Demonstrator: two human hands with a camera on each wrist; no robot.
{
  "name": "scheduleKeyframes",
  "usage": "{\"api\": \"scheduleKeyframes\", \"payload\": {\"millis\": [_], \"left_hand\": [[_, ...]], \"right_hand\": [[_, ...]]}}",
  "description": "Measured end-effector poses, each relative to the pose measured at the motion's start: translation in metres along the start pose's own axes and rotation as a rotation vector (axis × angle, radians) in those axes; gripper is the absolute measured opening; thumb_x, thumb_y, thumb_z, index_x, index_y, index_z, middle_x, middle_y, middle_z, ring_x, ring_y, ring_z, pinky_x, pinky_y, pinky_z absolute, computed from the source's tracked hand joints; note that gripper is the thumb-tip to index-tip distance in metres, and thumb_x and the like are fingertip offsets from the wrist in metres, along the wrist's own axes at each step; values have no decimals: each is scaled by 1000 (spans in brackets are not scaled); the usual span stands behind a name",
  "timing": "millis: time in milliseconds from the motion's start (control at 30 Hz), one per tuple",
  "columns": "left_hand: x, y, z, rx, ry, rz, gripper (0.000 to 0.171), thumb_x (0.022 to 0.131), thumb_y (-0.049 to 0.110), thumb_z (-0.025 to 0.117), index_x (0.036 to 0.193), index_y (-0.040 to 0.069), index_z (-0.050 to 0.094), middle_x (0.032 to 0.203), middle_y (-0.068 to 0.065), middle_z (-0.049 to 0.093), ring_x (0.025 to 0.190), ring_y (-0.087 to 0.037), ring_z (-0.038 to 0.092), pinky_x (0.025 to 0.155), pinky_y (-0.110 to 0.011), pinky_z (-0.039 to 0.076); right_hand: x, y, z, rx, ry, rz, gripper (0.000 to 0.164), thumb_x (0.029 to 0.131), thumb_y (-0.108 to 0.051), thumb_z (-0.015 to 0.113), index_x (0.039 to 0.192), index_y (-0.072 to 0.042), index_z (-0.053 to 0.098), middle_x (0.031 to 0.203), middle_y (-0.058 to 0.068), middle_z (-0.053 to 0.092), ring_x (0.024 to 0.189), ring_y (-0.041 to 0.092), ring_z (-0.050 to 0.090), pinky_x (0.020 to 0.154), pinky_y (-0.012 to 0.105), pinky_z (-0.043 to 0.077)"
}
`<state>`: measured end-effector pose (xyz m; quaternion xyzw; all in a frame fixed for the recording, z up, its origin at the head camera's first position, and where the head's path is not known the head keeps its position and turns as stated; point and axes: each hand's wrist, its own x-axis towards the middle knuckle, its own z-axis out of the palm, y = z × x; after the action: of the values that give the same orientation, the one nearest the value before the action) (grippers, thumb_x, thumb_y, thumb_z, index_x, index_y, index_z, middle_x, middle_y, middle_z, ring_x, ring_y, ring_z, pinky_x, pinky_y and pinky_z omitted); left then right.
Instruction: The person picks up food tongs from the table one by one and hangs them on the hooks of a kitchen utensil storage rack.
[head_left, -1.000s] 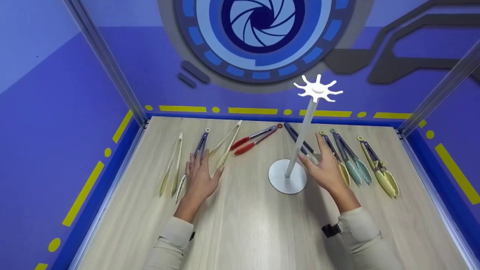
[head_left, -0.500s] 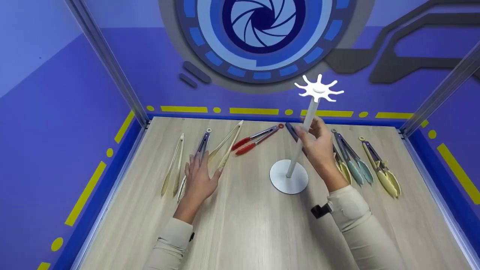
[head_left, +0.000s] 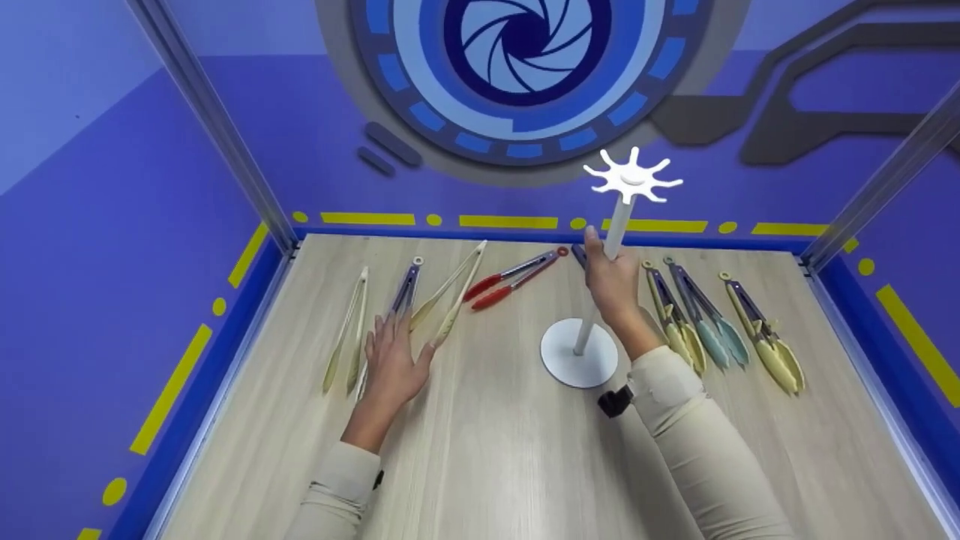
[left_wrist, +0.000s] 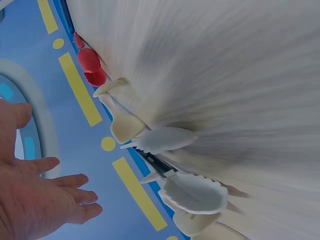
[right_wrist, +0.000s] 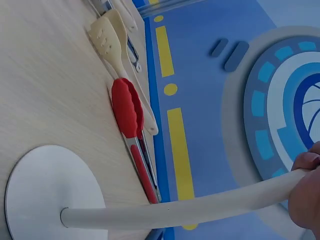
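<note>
The right grip (head_left: 613, 289) is clasping the upright stand (head_left: 619, 225) on the surface (head_left: 487, 442) while the left grip (head_left: 394, 364) is hovering splayed and empty over the white tongs (left_wrist: 195, 194), and any sideways tug (the likeliest trouble) would be risking a topple onto the red tongs (head_left: 493, 298).

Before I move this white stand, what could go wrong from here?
Your right hand grips the white stand well above its round base, so a sideways push might tip it. The dark tongs, partly hidden behind that hand, could get knocked. Your left hand, open near the white-tipped tongs, might brush them.
</note>
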<state>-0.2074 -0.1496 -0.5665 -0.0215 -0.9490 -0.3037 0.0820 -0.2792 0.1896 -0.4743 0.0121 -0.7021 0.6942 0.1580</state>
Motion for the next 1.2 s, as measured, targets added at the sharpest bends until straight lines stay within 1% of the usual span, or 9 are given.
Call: {"api": "scheduleKeyframes", "payload": {"millis": [333, 500, 600, 700, 733, 933, 967, 1067, 1200], "left_hand": [[-3, -6, 5, 14, -4, 12, 70, 101, 31, 68, 158, -2, 44, 166, -36, 38, 160, -59, 24, 128, -74, 19], [-4, -9, 7, 45, -3, 8, 69, 101, 33, 68, 158, 0, 45, 165, -35, 39, 160, -58, 25, 127, -74, 21], [-5, -10, 8, 45, -12, 4, 69, 102, 34, 68, 158, 0, 45, 165, -35, 40, 160, -58, 25, 128, -74, 20], [-5, -11, 9, 47, -15, 0, 70, 102, 35, 68, 158, 1, 46, 165, -35, 40, 160, -58, 24, 129, -72, 20], [-5, -11, 9, 48, -12, -1, 69, 101, 35, 68, 158, 1, 46, 164, -35, 41, 160, -58, 25, 129, -72, 20], [-4, -9, 11, 47, 4, 11, 67, 101, 34, 69, 156, 1, 48, 163, -34, 43, 159, -58, 27, 128, -72, 21], [-4, -8, 11, 43, 0, 13, 67, 101, 34, 68, 156, 1, 48, 163, -33, 43, 159, -58, 27, 128, -72, 21], [-4, -7, 12, 22, -12, 12, 68, 102, 35, 68, 157, 2, 47, 165, -33, 41, 160, -57, 25, 129, -72, 18], [-4, -7, 13, 5, -9, 11, 67, 101, 33, 69, 157, 1, 48, 164, -33, 42, 160, -58, 24, 129, -73, 17]], "right_hand": [[1, 3, 3, 12, 4, -34, 52, 109, -41, 59, 64, -19, 44, 49, -12, 36, 43, 5, 31, 44, 24, 23], [2, 2, 8, 64, -48, -67, 41, 110, -36, 57, 73, -19, 54, 51, -12, 36, 44, 5, 30, 44, 23, 23], [3, 2, 10, 85, -58, -81, 39, 111, -34, 56, 75, -20, 53, 52, -11, 37, 44, 5, 30, 44, 22, 23], [4, 2, 12, 88, -56, -78, 46, 111, -35, 56, 69, -20, 46, 52, -12, 37, 43, 4, 30, 43, 22, 23], [5, 3, 12, 92, -57, -78, 44, 111, -35, 55, 70, -19, 48, 52, -11, 37, 43, 4, 30, 43, 22, 23], [10, 7, 15, 81, -119, -78, 47, 110, -43, 54, 70, -18, 50, 51, -12, 40, 43, 3, 32, 43, 21, 24], [10, 7, 16, 78, -127, -78, 51, 110, -46, 55, 67, -18, 47, 50, -12, 40, 43, 3, 33, 43, 21, 25], [11, 9, 20, 92, -138, -68, 55, 106, -54, 59, 65, -20, 46, 49, -12, 41, 42, 3, 33, 43, 21, 24], [9, 7, 27, 93, -131, -51, 56, 105, -55, 60, 63, -21, 46, 49, -12, 40, 43, 3, 33, 43, 21, 24]]}}
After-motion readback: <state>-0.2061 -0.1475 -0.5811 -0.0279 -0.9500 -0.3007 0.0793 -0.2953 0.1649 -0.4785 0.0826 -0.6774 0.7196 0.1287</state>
